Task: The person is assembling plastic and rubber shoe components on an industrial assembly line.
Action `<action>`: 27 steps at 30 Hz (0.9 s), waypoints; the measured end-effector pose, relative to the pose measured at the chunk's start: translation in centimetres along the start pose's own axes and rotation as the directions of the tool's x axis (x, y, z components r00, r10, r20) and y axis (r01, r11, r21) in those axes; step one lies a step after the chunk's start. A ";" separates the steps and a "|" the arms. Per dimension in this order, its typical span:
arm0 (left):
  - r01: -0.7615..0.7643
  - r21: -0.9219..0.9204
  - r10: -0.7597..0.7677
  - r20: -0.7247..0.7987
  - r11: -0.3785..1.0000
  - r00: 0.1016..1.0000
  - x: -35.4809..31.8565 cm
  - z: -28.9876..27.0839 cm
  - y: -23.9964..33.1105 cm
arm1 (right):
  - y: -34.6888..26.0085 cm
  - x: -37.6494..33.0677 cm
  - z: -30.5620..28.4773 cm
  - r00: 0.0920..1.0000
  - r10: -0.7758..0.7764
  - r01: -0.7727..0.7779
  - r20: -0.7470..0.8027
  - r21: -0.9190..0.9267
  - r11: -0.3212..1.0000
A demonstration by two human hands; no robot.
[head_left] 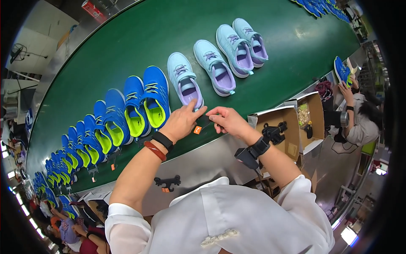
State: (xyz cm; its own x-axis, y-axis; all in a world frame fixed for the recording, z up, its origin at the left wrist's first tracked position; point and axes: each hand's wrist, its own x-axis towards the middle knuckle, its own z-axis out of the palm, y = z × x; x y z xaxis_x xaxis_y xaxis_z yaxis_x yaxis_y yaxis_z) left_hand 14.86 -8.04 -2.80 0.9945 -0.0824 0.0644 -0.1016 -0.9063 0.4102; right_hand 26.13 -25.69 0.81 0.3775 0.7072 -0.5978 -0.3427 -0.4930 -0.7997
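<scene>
My left hand rests on the heel of a light blue and lilac shoe on the green conveyor belt. Its fingers pinch one end of a dark tag string carrying a small orange tag. My right hand pinches the other end of the dark string, just right of the shoe's heel. Three more light blue shoes stand in a row to the right. Several bright blue shoes with yellow-green insides line up to the left.
A black tag bundle with an orange tag lies on the grey metal edge. Open cardboard boxes stand to my right. A person at right holds a blue shoe. Other people stand at lower left.
</scene>
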 end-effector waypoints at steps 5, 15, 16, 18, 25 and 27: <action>0.155 -0.026 -0.153 0.054 0.988 0.987 -0.1 0.7 0.3 | -1.8 1.7 -2.8 0.719 -0.690 0.413 -0.089 -0.744 0.526; 0.342 -0.130 -0.341 0.026 0.931 0.940 -0.6 0.7 1.2 | -2.5 4.8 -8.3 0.794 -0.486 0.399 0.367 -0.916 -0.039; 0.345 -0.132 -0.344 0.027 0.929 0.938 -0.8 0.8 1.0 | -2.4 4.9 -7.3 0.731 -0.517 0.481 0.445 -0.874 -0.073; 0.356 -0.133 -0.356 0.025 0.925 0.934 -1.0 0.9 0.7 | -2.8 4.4 -4.4 0.687 -0.542 0.499 0.485 -0.856 -0.134; 0.355 -0.114 -0.358 -0.004 0.928 0.934 -0.9 1.1 1.1 | -2.7 3.8 -3.1 0.720 -0.489 0.373 0.492 -0.869 -0.325; 0.355 -0.112 -0.359 -0.018 0.928 0.933 -0.8 1.3 0.9 | -2.7 3.9 -3.2 0.727 -0.475 0.354 0.495 -0.864 -0.359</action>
State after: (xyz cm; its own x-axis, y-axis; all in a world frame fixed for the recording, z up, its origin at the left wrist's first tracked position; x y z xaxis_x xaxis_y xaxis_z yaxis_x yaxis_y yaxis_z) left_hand 13.97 -9.36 -3.70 0.9641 0.2557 -0.0711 0.2558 -0.8238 0.5058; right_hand 31.27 -23.23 0.42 0.0110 0.9996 -0.0274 0.9996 -0.0103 0.0270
